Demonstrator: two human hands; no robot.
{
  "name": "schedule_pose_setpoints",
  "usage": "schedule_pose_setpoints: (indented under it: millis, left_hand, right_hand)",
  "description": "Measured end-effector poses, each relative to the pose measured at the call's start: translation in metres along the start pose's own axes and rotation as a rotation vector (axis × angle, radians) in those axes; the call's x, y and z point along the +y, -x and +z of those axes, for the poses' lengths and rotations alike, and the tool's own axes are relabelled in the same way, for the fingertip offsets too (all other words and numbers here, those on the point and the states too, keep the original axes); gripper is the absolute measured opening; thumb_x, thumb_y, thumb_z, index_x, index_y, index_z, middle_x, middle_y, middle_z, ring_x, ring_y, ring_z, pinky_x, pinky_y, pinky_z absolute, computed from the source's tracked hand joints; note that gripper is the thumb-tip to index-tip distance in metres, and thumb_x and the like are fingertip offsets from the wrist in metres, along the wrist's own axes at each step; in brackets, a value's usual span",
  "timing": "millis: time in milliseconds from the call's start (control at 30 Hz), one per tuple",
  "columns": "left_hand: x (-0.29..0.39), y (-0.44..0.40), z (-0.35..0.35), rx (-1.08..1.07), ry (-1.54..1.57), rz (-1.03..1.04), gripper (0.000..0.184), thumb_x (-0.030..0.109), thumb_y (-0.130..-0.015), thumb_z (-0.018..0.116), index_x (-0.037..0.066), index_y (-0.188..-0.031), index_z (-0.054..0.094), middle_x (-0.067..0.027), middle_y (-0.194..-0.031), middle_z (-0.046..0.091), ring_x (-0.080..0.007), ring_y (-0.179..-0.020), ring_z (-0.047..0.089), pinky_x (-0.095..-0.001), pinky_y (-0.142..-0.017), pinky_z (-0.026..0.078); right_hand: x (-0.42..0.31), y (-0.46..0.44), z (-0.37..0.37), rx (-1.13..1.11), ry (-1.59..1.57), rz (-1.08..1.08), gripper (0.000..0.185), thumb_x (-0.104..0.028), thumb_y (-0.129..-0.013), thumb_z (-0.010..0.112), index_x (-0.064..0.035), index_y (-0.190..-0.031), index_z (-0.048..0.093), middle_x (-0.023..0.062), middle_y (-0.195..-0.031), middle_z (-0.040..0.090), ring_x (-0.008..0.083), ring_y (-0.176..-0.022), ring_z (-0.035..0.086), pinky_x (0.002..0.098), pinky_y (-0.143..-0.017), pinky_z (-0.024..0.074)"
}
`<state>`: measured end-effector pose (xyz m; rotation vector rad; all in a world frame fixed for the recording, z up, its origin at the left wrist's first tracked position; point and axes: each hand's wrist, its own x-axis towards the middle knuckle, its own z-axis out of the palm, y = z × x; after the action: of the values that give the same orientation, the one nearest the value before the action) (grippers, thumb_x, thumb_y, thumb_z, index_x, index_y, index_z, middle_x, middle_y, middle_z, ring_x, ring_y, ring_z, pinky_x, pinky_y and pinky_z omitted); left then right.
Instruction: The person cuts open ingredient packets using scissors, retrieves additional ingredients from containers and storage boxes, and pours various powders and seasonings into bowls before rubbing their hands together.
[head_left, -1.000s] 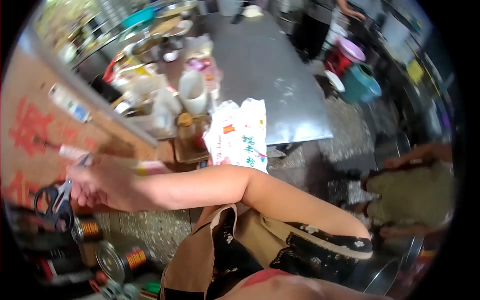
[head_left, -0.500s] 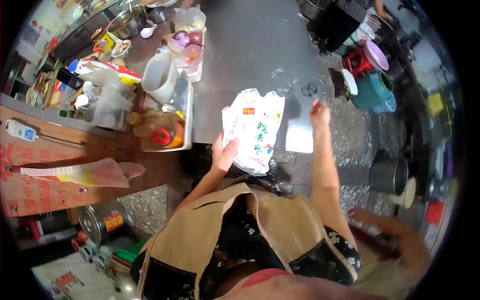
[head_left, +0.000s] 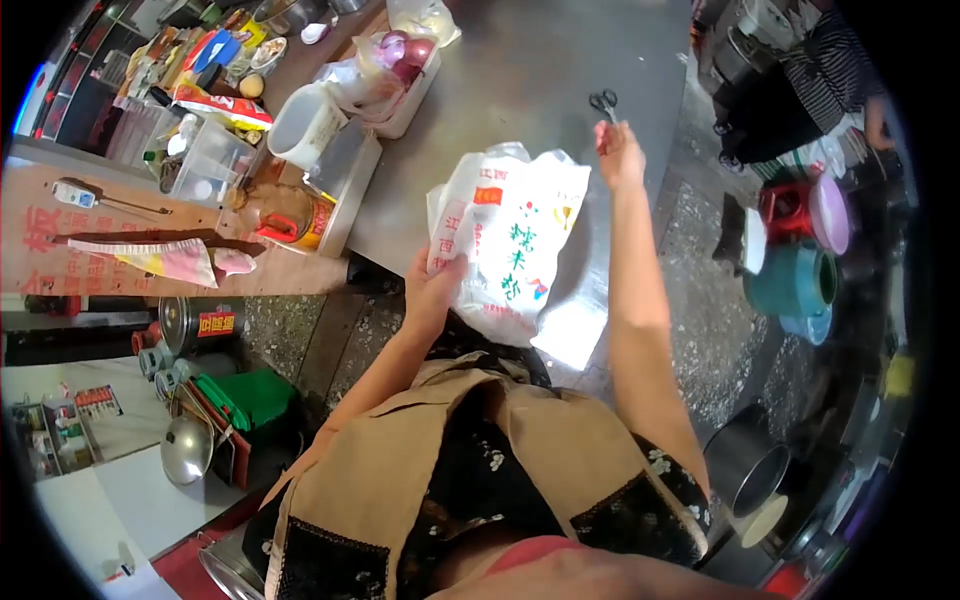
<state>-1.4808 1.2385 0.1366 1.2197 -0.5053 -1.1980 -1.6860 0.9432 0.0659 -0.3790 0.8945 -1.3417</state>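
Note:
My left hand [head_left: 432, 292] grips the left side of a white plastic bag of glutinous rice flour [head_left: 515, 255], thumb across its front. The bag is printed in green and red characters, and its top edge is crumpled. It is held tilted in front of my apron, over the near edge of the steel table. To the right of the bag my right hand [head_left: 620, 158] is closed, fingers drawn together, on a small pair of scissors [head_left: 603, 101]. The black handles point away from the hand, and its fingers hide part of the blades.
A steel table [head_left: 500, 70] spreads ahead. On its left stand a basket with red onions [head_left: 405, 55], a white tub [head_left: 305, 125] and a bottle in a tray [head_left: 350, 205]. Another person [head_left: 810, 85] stands at the upper right. Teal bucket [head_left: 785, 280] and metal pot [head_left: 748, 465] are on the floor.
The view has turned, so the table appears rotated clockwise. My right hand and the scissors have moved farther forward over the table. My left hand keeps its hold on the bag.

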Motion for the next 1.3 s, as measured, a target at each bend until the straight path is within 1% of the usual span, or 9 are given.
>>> schedule_pose_setpoints:
  millis: [267, 333, 533, 733, 767, 900, 1000, 1033, 1300]
  left_hand:
    - [-0.003, -0.056, 0.051, 0.067, -0.237, 0.474, 0.021, 0.000, -0.076, 0.058, 0.002, -0.097, 0.058, -0.0034, -0.090, 0.057, -0.0123, -0.078, 0.054, -0.0257, -0.065, 0.044]
    - [0.005, -0.066, 0.082, 0.109, -0.528, 1.088, 0.027, -0.001, -0.071, 0.060, 0.003, -0.098, 0.059, -0.0061, -0.089, 0.054, -0.0186, -0.078, 0.055, -0.0285, -0.064, 0.045]
    - [-0.004, -0.080, 0.100, -0.450, -0.598, 0.682, 0.064, 0.005, -0.070, 0.063, 0.008, -0.128, 0.035, -0.0203, -0.115, 0.048, -0.0358, -0.105, 0.049, -0.0394, -0.086, 0.042]
    - [0.039, -0.167, 0.091, -1.073, -0.533, 0.546, 0.056, 0.005, -0.069, 0.063, 0.008, -0.123, 0.045, -0.0168, -0.111, 0.051, -0.0283, -0.104, 0.052, -0.0354, -0.085, 0.044]
    - [0.048, -0.197, 0.087, -1.076, -0.546, 0.172, 0.039, 0.004, -0.072, 0.061, 0.006, -0.110, 0.056, -0.0138, -0.099, 0.060, -0.0230, -0.093, 0.058, -0.0336, -0.079, 0.047]
    - [0.111, -0.365, 0.045, -0.471, -1.154, 0.932, 0.025, 0.001, -0.070, 0.051, 0.005, -0.092, 0.063, -0.0148, -0.084, 0.063, -0.0298, -0.081, 0.062, -0.0384, -0.073, 0.049]
    - [0.147, -0.471, 0.003, -0.498, -1.916, 0.332, 0.036, 0.014, -0.069, 0.057, 0.005, -0.104, 0.059, -0.0152, -0.103, 0.060, -0.0321, -0.090, 0.059, -0.0381, -0.076, 0.048]
    - [0.137, -0.499, -0.009, -0.230, -1.909, 0.291, 0.042, 0.017, -0.070, 0.059, 0.008, -0.111, 0.055, -0.0125, -0.116, 0.054, -0.0322, -0.103, 0.054, -0.0414, -0.086, 0.044]
    - [0.107, -0.527, -0.009, -0.423, -2.068, 0.202, 0.068, 0.018, -0.056, 0.067, 0.013, -0.118, 0.039, -0.0147, -0.128, 0.039, -0.0306, -0.121, 0.036, -0.0528, -0.099, 0.020]
  right_hand:
    - [0.044, 0.229, 0.049, -0.342, 0.449, -0.318, 0.025, -0.008, -0.090, 0.046, 0.0033, -0.112, 0.049, 0.0088, -0.103, 0.055, 0.0152, -0.093, 0.051, 0.0272, -0.082, 0.0409]
    - [0.048, 0.231, 0.051, -0.381, 0.437, -0.310, 0.035, -0.009, -0.089, 0.049, 0.0035, -0.120, 0.041, 0.0103, -0.111, 0.051, 0.0170, -0.104, 0.047, 0.0295, -0.089, 0.0376]
    - [0.035, 0.207, 0.050, -0.029, 0.254, -0.142, 0.034, -0.008, -0.085, 0.051, 0.0023, -0.117, 0.045, 0.0096, -0.109, 0.054, 0.0151, -0.094, 0.053, 0.0268, -0.081, 0.0433]
    - [0.055, 0.151, 0.031, 0.284, 0.235, -0.044, 0.032, -0.011, -0.084, 0.054, 0.0037, -0.112, 0.049, 0.0094, -0.098, 0.058, 0.0162, -0.083, 0.057, 0.0271, -0.069, 0.0464]
    - [0.063, 0.139, 0.029, 0.321, 0.163, -0.144, 0.030, -0.010, -0.083, 0.055, 0.0037, -0.109, 0.051, 0.0082, -0.094, 0.058, 0.0153, -0.080, 0.056, 0.0263, -0.066, 0.0463]
    - [0.074, 0.102, -0.014, 0.353, 0.161, -0.180, 0.023, -0.010, -0.083, 0.056, 0.0026, -0.102, 0.054, 0.0069, -0.086, 0.057, 0.0156, -0.078, 0.056, 0.0283, -0.066, 0.0473]
    - [0.106, 0.078, -0.098, 0.314, 0.166, -0.166, 0.023, -0.012, -0.085, 0.052, -0.0001, -0.105, 0.052, 0.0077, -0.087, 0.056, 0.0188, -0.082, 0.056, 0.0335, -0.068, 0.0495]
    - [0.108, 0.076, -0.101, 0.427, 0.171, -0.132, 0.024, -0.011, -0.084, 0.054, 0.0030, -0.103, 0.053, 0.0092, -0.090, 0.056, 0.0195, -0.081, 0.057, 0.0327, -0.068, 0.0491]
    - [0.095, 0.075, -0.093, 0.486, 0.190, -0.030, 0.027, -0.012, -0.085, 0.048, 0.0061, -0.105, 0.051, 0.0124, -0.102, 0.055, 0.0240, -0.093, 0.056, 0.0364, -0.074, 0.0484]
